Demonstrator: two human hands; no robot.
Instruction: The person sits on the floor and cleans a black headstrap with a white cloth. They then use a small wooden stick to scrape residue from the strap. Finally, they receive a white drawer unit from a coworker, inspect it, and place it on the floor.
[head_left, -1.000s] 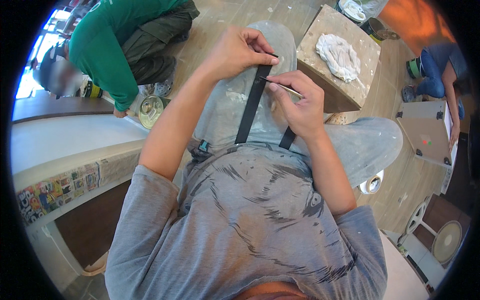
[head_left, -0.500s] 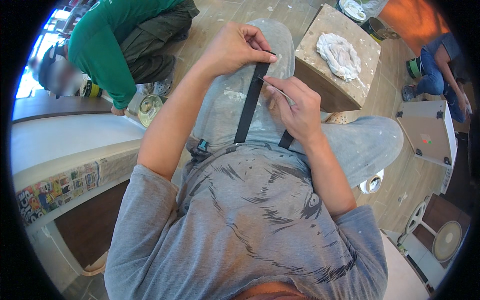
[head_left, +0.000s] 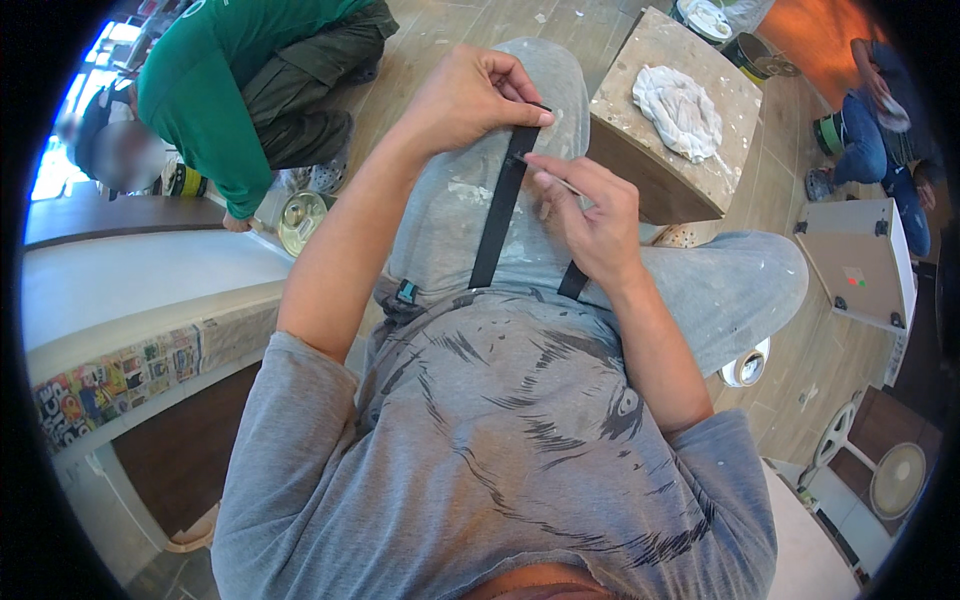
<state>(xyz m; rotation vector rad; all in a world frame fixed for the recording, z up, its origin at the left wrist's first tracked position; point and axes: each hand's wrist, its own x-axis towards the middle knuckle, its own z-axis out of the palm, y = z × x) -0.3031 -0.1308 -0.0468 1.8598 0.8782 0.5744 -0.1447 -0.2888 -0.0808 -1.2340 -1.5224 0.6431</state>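
Left fingers — at end of black strip

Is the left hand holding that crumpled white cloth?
No, the left hand pinches a black strip, and the crumpled white cloth lies on the wooden box.

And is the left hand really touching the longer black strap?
Touching. The head view shows it: the left hand pinches the longer black strap near its far end, with the thumb lying across it.
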